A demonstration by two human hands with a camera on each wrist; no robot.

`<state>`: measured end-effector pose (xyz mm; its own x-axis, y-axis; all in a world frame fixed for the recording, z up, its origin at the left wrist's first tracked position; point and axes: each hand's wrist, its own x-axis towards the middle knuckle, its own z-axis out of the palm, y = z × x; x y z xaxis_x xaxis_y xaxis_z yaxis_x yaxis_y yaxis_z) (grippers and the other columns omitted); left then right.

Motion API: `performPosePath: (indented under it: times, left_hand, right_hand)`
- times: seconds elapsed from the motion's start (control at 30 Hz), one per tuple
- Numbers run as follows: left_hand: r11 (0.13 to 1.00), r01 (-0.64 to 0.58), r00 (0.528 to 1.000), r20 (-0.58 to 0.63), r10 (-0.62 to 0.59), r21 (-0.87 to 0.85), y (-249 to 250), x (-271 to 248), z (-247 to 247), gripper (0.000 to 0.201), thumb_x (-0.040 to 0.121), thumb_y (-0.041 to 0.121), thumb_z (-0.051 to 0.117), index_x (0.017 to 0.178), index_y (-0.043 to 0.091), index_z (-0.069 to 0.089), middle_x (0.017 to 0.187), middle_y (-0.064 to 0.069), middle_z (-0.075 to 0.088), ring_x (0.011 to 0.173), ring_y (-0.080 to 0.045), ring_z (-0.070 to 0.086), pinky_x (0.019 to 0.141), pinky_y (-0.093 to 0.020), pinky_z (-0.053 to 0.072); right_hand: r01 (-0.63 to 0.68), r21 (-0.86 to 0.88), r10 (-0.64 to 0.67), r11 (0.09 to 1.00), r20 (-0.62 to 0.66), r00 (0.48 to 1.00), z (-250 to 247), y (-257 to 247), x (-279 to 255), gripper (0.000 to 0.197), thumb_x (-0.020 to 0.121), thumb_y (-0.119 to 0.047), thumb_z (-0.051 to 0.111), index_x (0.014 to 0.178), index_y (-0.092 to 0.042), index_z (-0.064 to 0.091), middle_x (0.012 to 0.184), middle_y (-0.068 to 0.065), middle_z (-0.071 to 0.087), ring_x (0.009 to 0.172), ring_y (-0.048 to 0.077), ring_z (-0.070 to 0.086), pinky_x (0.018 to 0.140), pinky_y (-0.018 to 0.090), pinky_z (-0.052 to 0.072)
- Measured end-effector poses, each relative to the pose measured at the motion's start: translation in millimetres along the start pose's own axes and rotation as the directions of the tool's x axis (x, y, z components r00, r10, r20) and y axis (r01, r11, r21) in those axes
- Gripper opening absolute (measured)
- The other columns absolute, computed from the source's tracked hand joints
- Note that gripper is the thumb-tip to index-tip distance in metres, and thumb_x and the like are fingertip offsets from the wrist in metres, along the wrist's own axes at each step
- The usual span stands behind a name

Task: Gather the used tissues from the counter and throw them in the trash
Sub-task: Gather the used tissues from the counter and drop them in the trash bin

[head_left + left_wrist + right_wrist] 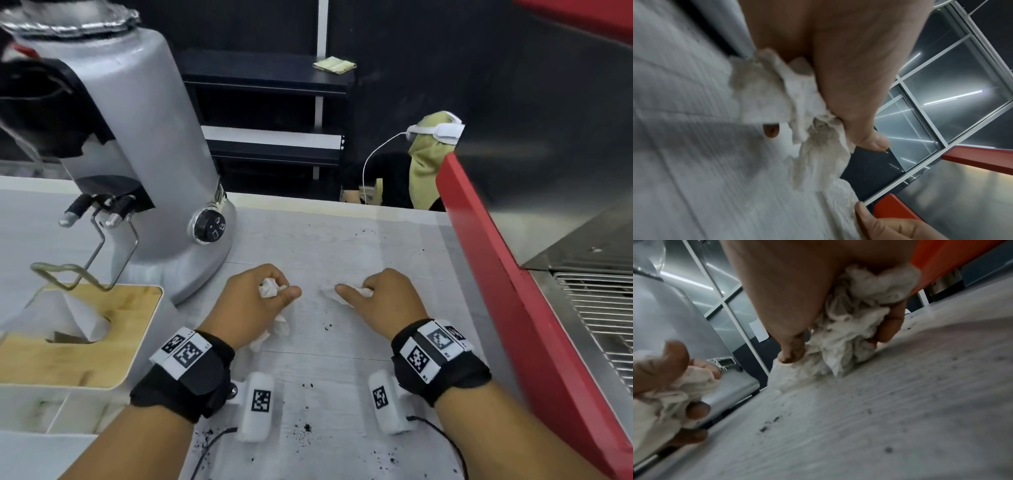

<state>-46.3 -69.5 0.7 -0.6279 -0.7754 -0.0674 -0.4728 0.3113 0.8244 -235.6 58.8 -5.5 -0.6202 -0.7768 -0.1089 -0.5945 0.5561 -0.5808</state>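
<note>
Your left hand point(251, 305) is clamped on a crumpled tissue wad point(269, 287): fingers curled over it, thumb tip closing the front, loose ends trailing out under the palm onto the bench point(342, 246). The left wrist view confirms it, tissue point(777, 97) bunched between thumb and curled fingers.

Your right hand point(383, 301) is clamped on a second tissue point(330, 293), low on the bench just right of the left hand. Index finger points left and lies on the tissue's flattened end; the rest is balled in the palm. In the right wrist view that wad point(849, 331) is pinned between thumb and curled fingers, its lower edge touching the bench.

The two hands are near each other, not touching.

Hard to read: how many sheets sit in each wad, both are bunched and mostly covered by fingers. Left wrist view is motion-blurred.

Dark coffee grounds point(306, 426) are scattered over the bench around and below both hands.

Left of you, a wooden-topped tissue box point(85, 342) has a clean sheet point(68, 315) standing out of its slot. Behind it stands a grey coffee grinder point(144, 137). A red machine point(496, 274) with a metal drip grate point(603, 322) runs down the right side, cut off by the frame edge.

A second person point(424, 164) is partly visible beyond the far edge of the bench.
</note>
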Motion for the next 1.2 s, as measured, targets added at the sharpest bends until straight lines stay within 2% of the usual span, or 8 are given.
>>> performPosePath:
  times: [0.1, 0.23, 0.4, 0.57, 0.77, 0.93, 1.07, 1.2]
  left_hand:
    - [0.999, -0.044, 0.998, -0.043, 0.044, 0.002, 10.1, -15.2, 1.3, 0.022, 0.077, 0.045, 0.072, 0.076, 0.025, 0.062, 0.070, 0.003, 0.067, 0.063, -0.011, 0.062, 0.058, -0.029, 0.051]
    - [0.991, -0.132, 0.991, -0.025, 0.132, -0.014, 35.5, -41.8, 8.1, 0.020, 0.078, 0.042, 0.072, 0.076, 0.025, 0.063, 0.068, 0.000, 0.067, 0.056, -0.005, 0.059, 0.048, -0.013, 0.042]
    - [0.971, -0.231, 0.968, 0.092, 0.235, -0.056, 61.5, -75.7, 25.3, 0.021, 0.078, 0.048, 0.069, 0.077, 0.028, 0.063, 0.069, 0.003, 0.067, 0.059, -0.008, 0.058, 0.052, -0.014, 0.043]
    - [0.942, -0.318, 0.911, 0.242, 0.334, -0.104, 87.9, -110.6, 58.3, 0.024, 0.079, 0.049, 0.067, 0.082, 0.026, 0.064, 0.073, 0.000, 0.068, 0.064, -0.010, 0.060, 0.055, -0.015, 0.044]
    - [0.903, -0.385, 0.793, 0.434, 0.429, -0.190, 127.0, -161.4, 117.4, 0.017, 0.083, 0.041, 0.066, 0.083, 0.024, 0.064, 0.077, 0.003, 0.067, 0.069, -0.009, 0.061, 0.059, -0.015, 0.047]
    - [0.857, -0.454, 0.640, 0.581, 0.504, -0.243, 164.8, -210.7, 179.3, 0.016, 0.080, 0.037, 0.071, 0.085, 0.027, 0.060, 0.080, 0.008, 0.061, 0.068, -0.002, 0.054, 0.060, -0.011, 0.042]
    - [0.831, -0.503, 0.531, 0.673, 0.515, -0.239, 199.1, -248.3, 239.8, 0.025, 0.075, 0.035, 0.075, 0.092, 0.034, 0.057, 0.094, 0.012, 0.058, 0.077, -0.007, 0.059, 0.070, -0.023, 0.049]
    - [0.791, -0.570, 0.493, 0.678, 0.546, -0.222, 241.5, -291.6, 308.7, 0.020, 0.076, 0.029, 0.071, 0.088, 0.033, 0.055, 0.090, 0.014, 0.056, 0.075, -0.003, 0.054, 0.064, -0.017, 0.039]
  right_hand:
    - [0.016, 0.171, 0.008, 0.985, -0.137, 0.991, -11.4, 2.7, -28.1, 0.052, 0.080, -0.039, 0.078, 0.049, -0.015, 0.043, 0.077, -0.002, 0.048, 0.063, 0.007, 0.047, 0.057, 0.018, 0.036]
    - [0.014, 0.355, 0.072, 0.935, -0.228, 0.971, -30.5, 8.1, -77.8, 0.022, 0.075, -0.010, 0.068, 0.067, -0.009, 0.048, 0.065, 0.000, 0.049, 0.055, 0.013, 0.041, 0.048, 0.017, 0.033]
    - [0.001, 0.469, 0.125, 0.883, -0.237, 0.963, -54.4, 14.4, -153.2, 0.034, 0.080, -0.011, 0.065, 0.101, -0.034, 0.050, 0.089, 0.001, 0.064, 0.072, 0.023, 0.064, 0.062, 0.040, 0.056]
    - [0.050, 0.463, 0.146, 0.885, -0.378, 0.914, -62.2, 34.7, -230.4, 0.031, 0.084, -0.025, 0.075, 0.106, -0.041, 0.062, 0.101, -0.022, 0.064, 0.089, 0.006, 0.064, 0.073, 0.024, 0.055]
    - [0.030, 0.513, 0.305, 0.858, -0.554, 0.775, -69.2, 79.3, -313.9, 0.017, 0.083, -0.022, 0.079, 0.092, -0.032, 0.070, 0.090, -0.018, 0.070, 0.085, 0.006, 0.067, 0.071, 0.013, 0.050]
    - [-0.020, 0.564, 0.429, 0.826, -0.605, 0.671, -81.8, 134.5, -381.1, 0.013, 0.085, -0.016, 0.076, 0.087, -0.027, 0.071, 0.084, -0.010, 0.070, 0.078, 0.013, 0.068, 0.070, 0.036, 0.058]
    - [-0.078, 0.562, 0.488, 0.823, -0.630, 0.605, -100.6, 186.3, -431.1, 0.009, 0.087, -0.016, 0.073, 0.083, -0.023, 0.070, 0.077, -0.007, 0.068, 0.072, 0.015, 0.067, 0.068, 0.039, 0.057]
    - [-0.102, 0.569, 0.524, 0.816, -0.653, 0.547, -133.3, 242.7, -487.5, 0.015, 0.086, -0.012, 0.073, 0.080, -0.024, 0.069, 0.076, -0.007, 0.068, 0.073, 0.011, 0.065, 0.065, 0.022, 0.049]
